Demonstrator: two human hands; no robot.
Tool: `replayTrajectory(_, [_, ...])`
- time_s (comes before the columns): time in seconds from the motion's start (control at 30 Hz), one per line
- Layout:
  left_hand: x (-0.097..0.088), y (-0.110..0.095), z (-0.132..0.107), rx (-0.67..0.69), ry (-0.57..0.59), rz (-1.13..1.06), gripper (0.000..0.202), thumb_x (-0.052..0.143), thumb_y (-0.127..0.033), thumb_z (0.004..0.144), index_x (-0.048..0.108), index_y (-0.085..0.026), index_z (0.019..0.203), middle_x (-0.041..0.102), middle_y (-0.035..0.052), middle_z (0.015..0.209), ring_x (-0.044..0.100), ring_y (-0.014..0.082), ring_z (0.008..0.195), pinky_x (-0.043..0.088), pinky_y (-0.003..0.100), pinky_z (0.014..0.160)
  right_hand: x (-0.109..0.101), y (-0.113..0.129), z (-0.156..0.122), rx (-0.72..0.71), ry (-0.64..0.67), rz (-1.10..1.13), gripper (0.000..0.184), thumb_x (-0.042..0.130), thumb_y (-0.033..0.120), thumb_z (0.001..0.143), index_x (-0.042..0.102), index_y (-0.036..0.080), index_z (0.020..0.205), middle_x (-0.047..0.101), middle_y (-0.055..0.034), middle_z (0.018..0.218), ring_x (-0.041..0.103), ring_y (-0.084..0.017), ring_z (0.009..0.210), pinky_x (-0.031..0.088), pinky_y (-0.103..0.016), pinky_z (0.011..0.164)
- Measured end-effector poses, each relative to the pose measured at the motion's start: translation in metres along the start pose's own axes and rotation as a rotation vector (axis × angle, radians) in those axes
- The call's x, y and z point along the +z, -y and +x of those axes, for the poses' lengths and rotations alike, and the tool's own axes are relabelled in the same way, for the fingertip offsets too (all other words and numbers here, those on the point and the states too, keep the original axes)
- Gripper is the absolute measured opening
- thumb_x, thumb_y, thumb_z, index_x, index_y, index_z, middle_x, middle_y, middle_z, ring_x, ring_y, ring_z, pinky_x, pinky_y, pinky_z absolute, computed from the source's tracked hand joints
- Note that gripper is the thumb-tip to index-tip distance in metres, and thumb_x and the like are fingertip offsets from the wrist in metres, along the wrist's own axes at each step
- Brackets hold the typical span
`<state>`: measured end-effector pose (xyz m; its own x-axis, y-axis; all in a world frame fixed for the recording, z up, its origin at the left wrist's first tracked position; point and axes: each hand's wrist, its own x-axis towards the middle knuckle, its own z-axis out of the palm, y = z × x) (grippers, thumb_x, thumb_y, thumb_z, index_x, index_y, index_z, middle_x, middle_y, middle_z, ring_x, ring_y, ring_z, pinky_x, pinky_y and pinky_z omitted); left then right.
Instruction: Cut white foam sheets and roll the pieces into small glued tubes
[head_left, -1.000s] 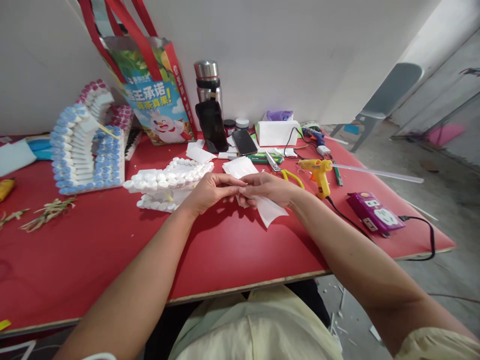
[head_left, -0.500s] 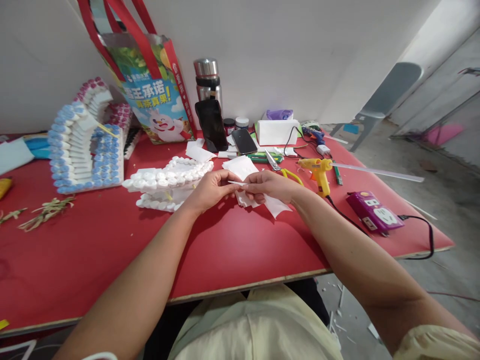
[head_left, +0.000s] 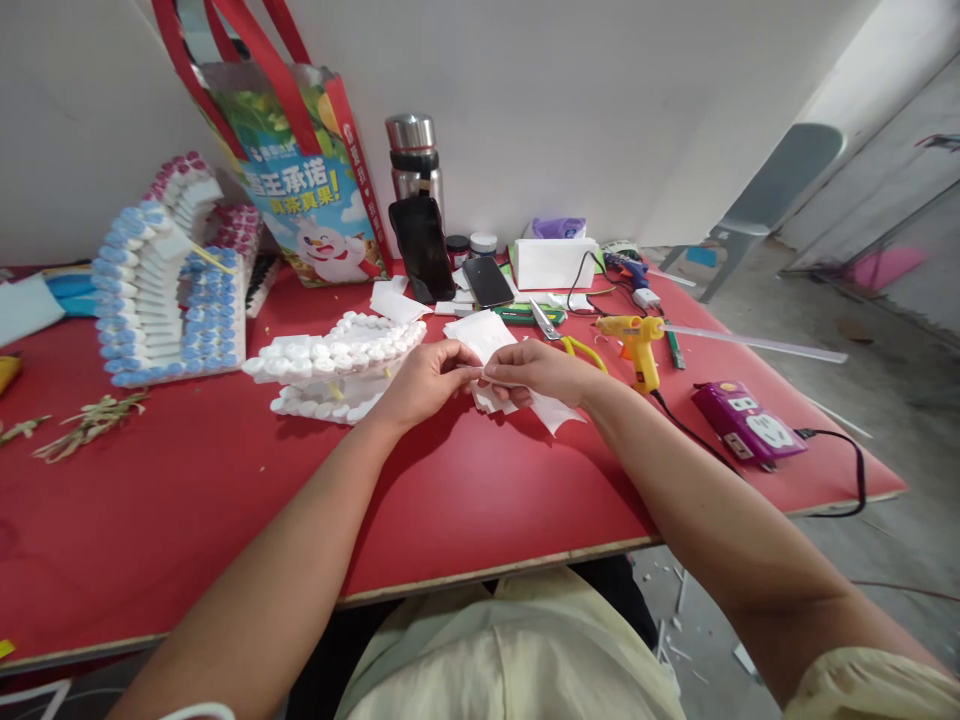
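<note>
My left hand (head_left: 435,382) and my right hand (head_left: 538,372) meet above the middle of the red table (head_left: 480,490), thumbs and forefingers pinched together. Between the fingertips is a small piece of thin white paper (head_left: 483,370), mostly hidden by the fingers. Under and behind the hands lies a stack of white paper sheets (head_left: 481,332); one loose sheet (head_left: 553,412) sticks out below my right hand. Beside my left forearm stands a white model (head_left: 330,358) made of rows of small rounded white pieces, in two tiers.
Right of the hands are scissors (head_left: 581,350) with yellow handles, a yellow glue gun (head_left: 636,345) and a purple power strip (head_left: 748,425). Behind stand a phone (head_left: 422,250), a steel flask (head_left: 411,150) and a shopping bag (head_left: 300,190). A blue-and-white model (head_left: 165,300) stands left.
The fingertips have drawn closer together over the white paper, which showed as a thin strip before and is now mostly covered. Things on the table stay in place.
</note>
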<state>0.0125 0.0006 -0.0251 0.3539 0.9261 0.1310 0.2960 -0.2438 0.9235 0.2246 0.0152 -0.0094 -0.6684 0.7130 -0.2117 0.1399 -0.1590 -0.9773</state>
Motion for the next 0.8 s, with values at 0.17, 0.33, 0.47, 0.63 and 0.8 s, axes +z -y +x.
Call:
replayTrajectory(0.17, [0.001, -0.006, -0.001, 0.282, -0.070, 0.255, 0.010, 0.062, -0.024, 0.091, 0.067, -0.017, 0.086, 0.068, 0.0040, 0.087, 0.063, 0.0167, 0.080, 0.049, 0.028, 0.073, -0.004, -0.001, 0.000, 0.061, 0.028, 0.254, 0.021, 0.071, 0.028, 0.087, 0.068, 0.007, 0.089, 0.056, -0.0015, 0.064, 0.033, -0.005, 0.046, 0.031, -0.021, 0.044])
replayTrajectory(0.33, [0.001, -0.004, 0.000, 0.593, -0.118, 0.516, 0.013, 0.051, -0.018, 0.099, 0.062, -0.018, 0.093, 0.065, 0.0056, 0.091, 0.062, 0.0175, 0.085, 0.049, 0.030, 0.077, -0.002, -0.001, 0.005, 0.131, 0.086, 0.444, 0.017, 0.054, 0.019, 0.093, 0.059, 0.010, 0.079, 0.049, 0.0013, 0.056, 0.024, -0.003, 0.042, 0.029, -0.016, 0.038])
replayTrajectory(0.47, [0.004, -0.002, 0.001, 0.719, -0.173, 0.692, 0.019, 0.042, -0.009, 0.098, 0.059, -0.018, 0.096, 0.064, 0.0086, 0.096, 0.060, 0.0196, 0.088, 0.050, 0.032, 0.079, 0.000, 0.001, 0.012, 0.207, 0.214, 0.645, 0.026, 0.040, 0.017, 0.095, 0.051, 0.014, 0.071, 0.035, 0.0070, 0.050, 0.013, -0.003, 0.039, 0.022, -0.013, 0.033])
replayTrajectory(0.63, [0.008, -0.007, -0.001, 0.676, -0.174, 0.606, 0.017, 0.044, -0.011, 0.097, 0.060, -0.018, 0.095, 0.064, 0.0094, 0.098, 0.061, 0.0210, 0.092, 0.051, 0.035, 0.083, 0.000, -0.001, 0.014, 0.205, 0.170, 0.593, 0.022, 0.043, 0.019, 0.092, 0.049, 0.016, 0.071, 0.034, 0.0077, 0.047, 0.011, -0.003, 0.037, 0.019, -0.013, 0.031])
replayTrajectory(0.8, [0.010, -0.012, -0.002, 0.113, -0.105, -0.090, 0.021, 0.058, -0.032, 0.094, 0.060, -0.018, 0.109, 0.066, 0.0075, 0.101, 0.067, 0.0162, 0.074, 0.052, 0.028, 0.061, 0.006, 0.000, 0.006, -0.055, -0.222, 0.041, 0.018, 0.056, 0.025, 0.089, 0.059, 0.014, 0.075, 0.050, 0.0023, 0.053, 0.029, -0.005, 0.040, 0.022, -0.019, 0.038])
